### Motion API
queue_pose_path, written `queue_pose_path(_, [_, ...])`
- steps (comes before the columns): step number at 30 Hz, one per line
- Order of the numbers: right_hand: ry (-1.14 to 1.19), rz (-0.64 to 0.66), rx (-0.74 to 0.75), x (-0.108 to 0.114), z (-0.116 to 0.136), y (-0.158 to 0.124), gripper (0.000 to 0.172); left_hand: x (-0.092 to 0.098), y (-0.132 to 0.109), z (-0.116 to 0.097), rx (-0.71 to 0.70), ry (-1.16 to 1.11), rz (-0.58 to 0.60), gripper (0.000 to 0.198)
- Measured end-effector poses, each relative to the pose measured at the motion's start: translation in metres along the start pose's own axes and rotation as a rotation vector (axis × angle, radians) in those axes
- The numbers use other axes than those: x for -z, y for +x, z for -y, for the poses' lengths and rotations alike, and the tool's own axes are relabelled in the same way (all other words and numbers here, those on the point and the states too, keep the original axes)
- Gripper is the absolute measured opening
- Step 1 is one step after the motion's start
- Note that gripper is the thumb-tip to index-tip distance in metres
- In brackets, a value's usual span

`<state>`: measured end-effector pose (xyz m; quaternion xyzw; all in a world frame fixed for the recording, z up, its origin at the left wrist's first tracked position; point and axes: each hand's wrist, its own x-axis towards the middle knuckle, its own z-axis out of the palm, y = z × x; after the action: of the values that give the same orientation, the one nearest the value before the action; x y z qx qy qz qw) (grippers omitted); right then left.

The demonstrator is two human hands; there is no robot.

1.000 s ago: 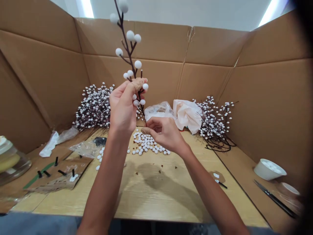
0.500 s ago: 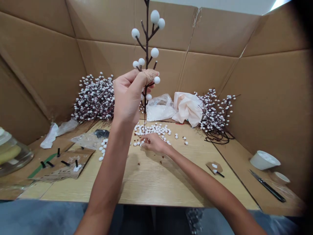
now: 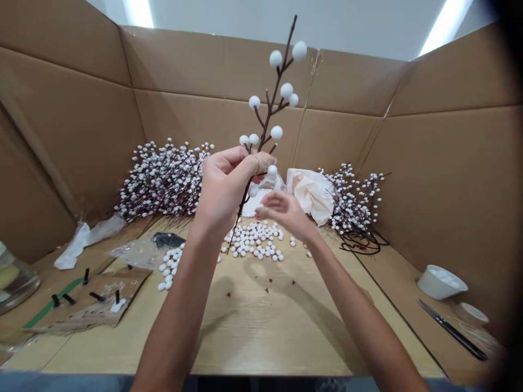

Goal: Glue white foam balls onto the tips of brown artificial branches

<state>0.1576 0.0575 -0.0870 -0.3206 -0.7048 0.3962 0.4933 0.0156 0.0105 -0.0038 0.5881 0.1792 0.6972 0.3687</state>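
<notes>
Your left hand (image 3: 223, 190) closed round dark berry stem (image 3: 266, 122) — taped fingertip pressed on it, stem tilted up to right, white foam balls (image 3: 277, 132) on twigs above grip. Right hand (image 3: 284, 212) has come up off loose white balls (image 3: 253, 242) on worktop (image 3: 245, 326), now half-curled just beside stem — can't tell if it's pinching anything. Spare berry branches (image 3: 163, 182) piled behind.

The pale wood-grain worktop (image 3: 253, 326) carries a loose spread of white foam balls (image 3: 253, 242) with small dark flecks (image 3: 267, 289) among them. A clear plastic bag (image 3: 137, 254) lies to the left, beside a torn cardboard sheet (image 3: 87, 305) holding short black stems (image 3: 97, 296). Bunches of white-berried branches (image 3: 163, 182) (image 3: 355, 209) lie along the back.
</notes>
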Motion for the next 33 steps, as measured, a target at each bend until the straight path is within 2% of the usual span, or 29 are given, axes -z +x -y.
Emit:
queue_pose_path(2, [0.132,-0.124,0.096,0.020,0.034,-0.006,0.022,-0.001,-0.001,0.002,0.017,0.022,0.031,0.011])
queue_pose_path(4, [0.144,-0.226,0.206,0.034,0.060,-0.016,0.018,-0.003,-0.002,0.005,0.041,0.045,0.055,0.008])
queue_pose_path(8, [0.084,-0.317,0.321,0.043,0.086,-0.035,0.019,-0.010,-0.006,0.009,0.069,0.045,0.106,0.007])
queue_pose_path(13, [0.163,-0.265,0.322,0.038,0.091,-0.040,0.012,-0.019,-0.011,0.011,0.096,0.037,0.184,0.009])
queue_pose_path(16, [0.233,-0.212,0.326,0.037,0.092,-0.039,0.015,-0.024,-0.013,0.012,0.096,0.044,0.218,0.009])
queue_pose_path(24, [0.273,-0.140,0.317,0.043,0.091,-0.040,0.022,-0.028,-0.014,0.016,0.098,0.042,0.246,0.004])
queue_pose_path(33, [0.256,-0.154,0.327,0.043,0.087,-0.038,0.026,-0.026,-0.013,0.017,0.026,0.104,0.233,0.002])
